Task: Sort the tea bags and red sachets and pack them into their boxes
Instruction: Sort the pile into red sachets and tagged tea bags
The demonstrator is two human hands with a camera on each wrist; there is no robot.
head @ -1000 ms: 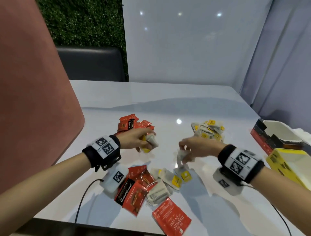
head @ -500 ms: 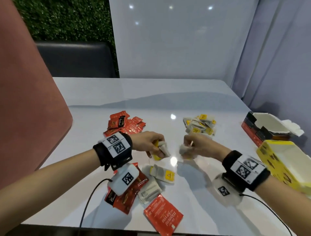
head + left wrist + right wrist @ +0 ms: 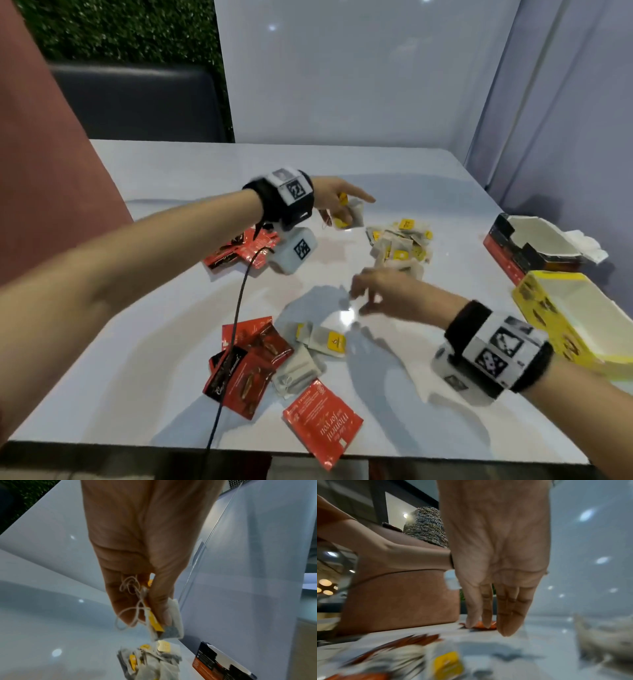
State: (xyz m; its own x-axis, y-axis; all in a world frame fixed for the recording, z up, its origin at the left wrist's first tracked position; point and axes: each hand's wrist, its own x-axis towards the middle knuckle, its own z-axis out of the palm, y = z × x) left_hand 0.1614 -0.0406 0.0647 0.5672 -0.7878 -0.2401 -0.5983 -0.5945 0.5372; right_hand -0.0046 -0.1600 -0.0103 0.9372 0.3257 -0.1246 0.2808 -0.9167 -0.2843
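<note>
My left hand (image 3: 346,209) pinches a small bunch of tea bags (image 3: 349,216) with yellow tags and loose strings, held just above the table to the left of the tea bag pile (image 3: 400,244). In the left wrist view the thumb and fingers (image 3: 159,601) clamp the tea bags (image 3: 165,626) over the pile (image 3: 149,660). My right hand (image 3: 359,298) hovers with relaxed fingers and holds nothing, between the pile and the near tea bags (image 3: 325,342). Red sachets (image 3: 250,365) lie at the front, and more red sachets (image 3: 239,251) under my left wrist.
An open red and black box (image 3: 534,248) and an open yellow box (image 3: 575,317) stand at the table's right edge. A single red sachet (image 3: 322,422) lies near the front edge. A cable (image 3: 236,329) hangs from my left wrist across the sachets.
My left hand has carried its tea bags away from me toward the far pile. My right hand has parted from the left and no longer holds a tea bag.
</note>
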